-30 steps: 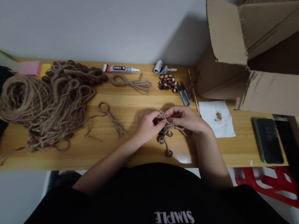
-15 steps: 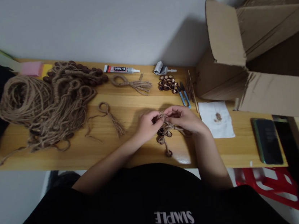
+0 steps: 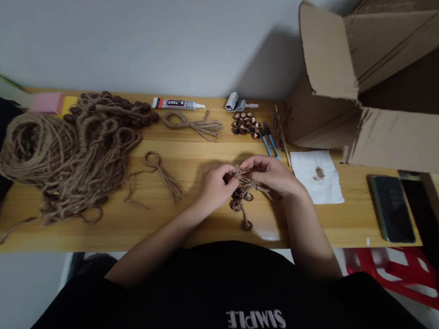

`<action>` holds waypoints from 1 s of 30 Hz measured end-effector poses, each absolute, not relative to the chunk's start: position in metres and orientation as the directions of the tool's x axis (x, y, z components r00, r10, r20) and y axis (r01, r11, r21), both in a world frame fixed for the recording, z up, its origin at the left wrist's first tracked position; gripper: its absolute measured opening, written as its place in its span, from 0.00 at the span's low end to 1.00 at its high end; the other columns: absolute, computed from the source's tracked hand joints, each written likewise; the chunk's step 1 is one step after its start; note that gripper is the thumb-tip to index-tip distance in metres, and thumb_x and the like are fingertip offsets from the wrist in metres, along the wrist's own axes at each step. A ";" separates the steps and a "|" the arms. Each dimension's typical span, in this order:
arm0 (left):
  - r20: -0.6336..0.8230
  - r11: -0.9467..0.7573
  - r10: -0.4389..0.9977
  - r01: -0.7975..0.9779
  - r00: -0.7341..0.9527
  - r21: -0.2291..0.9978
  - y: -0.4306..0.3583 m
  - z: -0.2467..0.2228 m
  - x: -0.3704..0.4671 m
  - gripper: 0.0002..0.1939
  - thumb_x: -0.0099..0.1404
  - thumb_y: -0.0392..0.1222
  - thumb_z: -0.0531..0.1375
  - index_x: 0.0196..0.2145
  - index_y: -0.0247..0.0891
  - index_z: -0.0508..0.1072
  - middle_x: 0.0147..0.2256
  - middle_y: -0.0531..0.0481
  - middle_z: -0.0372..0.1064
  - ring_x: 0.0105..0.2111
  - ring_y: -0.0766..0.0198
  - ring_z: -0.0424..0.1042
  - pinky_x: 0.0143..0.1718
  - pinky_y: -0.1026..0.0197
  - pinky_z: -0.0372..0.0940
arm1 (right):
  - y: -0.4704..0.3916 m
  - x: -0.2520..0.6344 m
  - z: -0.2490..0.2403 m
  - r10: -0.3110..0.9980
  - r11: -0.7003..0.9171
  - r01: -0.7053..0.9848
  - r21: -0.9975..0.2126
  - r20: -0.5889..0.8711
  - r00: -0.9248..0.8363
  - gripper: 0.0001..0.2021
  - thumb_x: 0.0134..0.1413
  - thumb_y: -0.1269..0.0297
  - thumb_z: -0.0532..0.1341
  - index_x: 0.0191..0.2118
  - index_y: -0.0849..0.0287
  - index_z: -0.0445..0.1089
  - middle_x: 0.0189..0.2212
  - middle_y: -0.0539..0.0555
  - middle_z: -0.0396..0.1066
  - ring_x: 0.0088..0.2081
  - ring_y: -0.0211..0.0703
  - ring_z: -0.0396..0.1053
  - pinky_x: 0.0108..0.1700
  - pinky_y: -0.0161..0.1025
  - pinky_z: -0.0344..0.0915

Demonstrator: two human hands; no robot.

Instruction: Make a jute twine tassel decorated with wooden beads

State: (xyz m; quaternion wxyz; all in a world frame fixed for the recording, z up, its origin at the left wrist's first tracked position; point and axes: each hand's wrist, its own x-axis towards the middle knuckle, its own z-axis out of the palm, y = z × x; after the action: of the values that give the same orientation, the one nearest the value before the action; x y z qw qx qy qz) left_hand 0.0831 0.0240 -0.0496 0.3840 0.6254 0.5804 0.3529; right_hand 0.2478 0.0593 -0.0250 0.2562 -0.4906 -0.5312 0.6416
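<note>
Between my two hands is a bundle of brown twine point(image 3: 248, 182), with several dark nutshell-like cups hanging from its strands toward me. My left hand point(image 3: 220, 183) is closed, thumb and fingers pinching the bundle from the left. From the right, my right hand point(image 3: 269, 173) pinches the same bundle by its upper strands. One strand ends in a round dark cup point(image 3: 247, 225) that rests on the table nearest my body. The exact fingertip contact is partly hidden by the fingers and strands.
Loose half shells point(image 3: 245, 122), blue-handled snips point(image 3: 269, 142) and a glue tube point(image 3: 178, 103) lie behind my hands. Leftward are a looped twine tassel point(image 3: 162, 174) and a large twine heap point(image 3: 74, 155). On the right are a white tissue point(image 3: 317, 176), a phone point(image 3: 392, 207) and a cardboard box point(image 3: 330, 55).
My right fingers have shifted slightly right, apart from my left fingers, so more twine strands show between the hands. The camera view has moved a little.
</note>
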 end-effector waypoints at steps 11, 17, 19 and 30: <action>0.022 -0.068 0.994 0.472 0.103 0.879 0.024 -0.049 0.083 0.04 0.57 0.32 0.58 0.26 0.35 0.71 0.25 0.52 0.70 0.26 0.67 0.66 0.30 0.64 0.61 | 0.058 0.246 -0.019 0.830 -0.319 0.209 -0.925 -0.379 -0.410 0.07 0.40 0.63 0.65 0.26 0.61 0.71 0.23 0.47 0.68 0.25 0.33 0.62 0.29 0.33 0.57; 0.017 -0.061 0.995 0.459 0.100 0.887 0.024 -0.049 0.083 0.05 0.54 0.30 0.58 0.27 0.36 0.72 0.27 0.52 0.73 0.27 0.67 0.68 0.31 0.65 0.62 | 0.059 0.250 -0.019 0.786 -0.454 0.101 -0.885 -0.451 -0.423 0.05 0.36 0.66 0.64 0.25 0.59 0.70 0.22 0.47 0.67 0.24 0.33 0.62 0.28 0.33 0.56; 0.016 -0.060 0.995 0.462 0.097 0.885 0.023 -0.048 0.083 0.05 0.54 0.29 0.58 0.27 0.36 0.72 0.27 0.52 0.73 0.27 0.67 0.68 0.31 0.65 0.62 | 0.061 0.252 -0.016 0.782 -0.466 0.059 -0.883 -0.442 -0.439 0.04 0.36 0.66 0.63 0.23 0.59 0.69 0.22 0.48 0.68 0.26 0.34 0.63 0.30 0.33 0.58; 0.027 -0.066 0.995 0.445 0.093 0.893 0.023 -0.053 0.081 0.07 0.55 0.27 0.57 0.30 0.36 0.72 0.28 0.51 0.73 0.29 0.66 0.70 0.34 0.63 0.65 | 0.066 0.254 -0.035 0.918 -0.315 0.123 -0.941 -0.335 -0.211 0.14 0.39 0.59 0.67 0.34 0.58 0.68 0.26 0.48 0.70 0.27 0.36 0.66 0.30 0.35 0.62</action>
State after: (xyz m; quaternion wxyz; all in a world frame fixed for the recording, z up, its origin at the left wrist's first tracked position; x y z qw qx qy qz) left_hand 0.0812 0.0230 -0.0529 0.3802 0.6341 0.5677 0.3621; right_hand 0.2541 0.0665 -0.0355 0.3268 -0.5362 -0.4857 0.6081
